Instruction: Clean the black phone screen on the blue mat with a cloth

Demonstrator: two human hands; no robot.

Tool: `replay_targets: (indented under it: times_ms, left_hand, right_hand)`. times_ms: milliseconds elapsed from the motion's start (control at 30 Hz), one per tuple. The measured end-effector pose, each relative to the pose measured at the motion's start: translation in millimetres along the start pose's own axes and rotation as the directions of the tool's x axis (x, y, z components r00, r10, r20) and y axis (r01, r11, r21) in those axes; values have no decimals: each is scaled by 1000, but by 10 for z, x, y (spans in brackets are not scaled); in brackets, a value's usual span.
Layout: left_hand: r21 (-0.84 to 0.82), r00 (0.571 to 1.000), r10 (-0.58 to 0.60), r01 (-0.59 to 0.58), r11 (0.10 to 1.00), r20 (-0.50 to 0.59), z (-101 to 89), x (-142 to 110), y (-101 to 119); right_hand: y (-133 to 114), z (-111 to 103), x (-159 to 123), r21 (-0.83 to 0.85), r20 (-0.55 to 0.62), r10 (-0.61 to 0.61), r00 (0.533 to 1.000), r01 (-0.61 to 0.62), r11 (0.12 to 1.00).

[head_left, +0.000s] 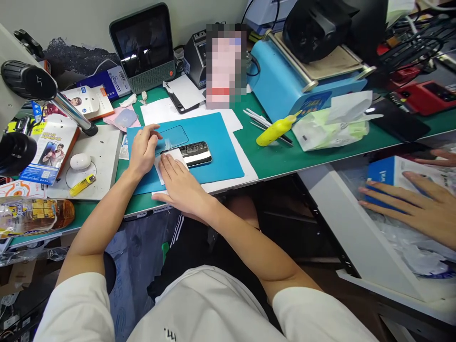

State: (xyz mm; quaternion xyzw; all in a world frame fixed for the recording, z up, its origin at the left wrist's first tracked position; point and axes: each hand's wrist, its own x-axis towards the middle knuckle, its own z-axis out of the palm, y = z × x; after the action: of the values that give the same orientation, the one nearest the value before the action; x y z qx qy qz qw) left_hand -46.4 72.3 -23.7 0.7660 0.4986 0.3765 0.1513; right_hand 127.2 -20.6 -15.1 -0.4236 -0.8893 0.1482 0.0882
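A phone [199, 154] with a glossy dark face lies on a blue mat [228, 166]. A white wipe [180, 157] covers its left part, and my right hand [176, 176] lies flat on that wipe, fingers stretched out and thumb apart. At the phone's left end is my left hand [144, 146], its fingers bent inward. Whatever its fingertips hold, if anything, is hidden. Just behind the phone and beside my left fingers, a clear, dark-edged rectangular sheet [176, 136] rests on the mat.
A yellow squeeze bulb [272, 133], tweezers-like tools and a tissue pack [331, 126] lie to the right, near a blue machine [278, 80]. A lamp stand [74, 111], boxes and a drink bottle [39, 216] are left. Another person's hand [420, 204] rests on a box at right.
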Motion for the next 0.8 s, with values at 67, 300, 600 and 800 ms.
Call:
replay_targets:
  times_ms: [67, 300, 600, 800]
  left_hand:
    - [0, 1000, 10, -10, 1000, 21, 22, 4, -6]
    - [-47, 999, -38, 39, 998, 32, 20, 1, -40]
    - [-44, 997, -59, 57, 997, -46, 28, -1, 20]
    - [-42, 999, -37, 36, 998, -27, 27, 3, 40]
  right_hand:
    - [13, -13, -46, 4, 23, -16, 1000, 16, 1000]
    - [208, -45, 26, 46, 15, -25, 1000, 25, 999]
    - [934, -150, -387, 40, 3, 56, 998, -56, 998]
    - [888, -164, -496, 54, 3, 46, 999, -47, 997]
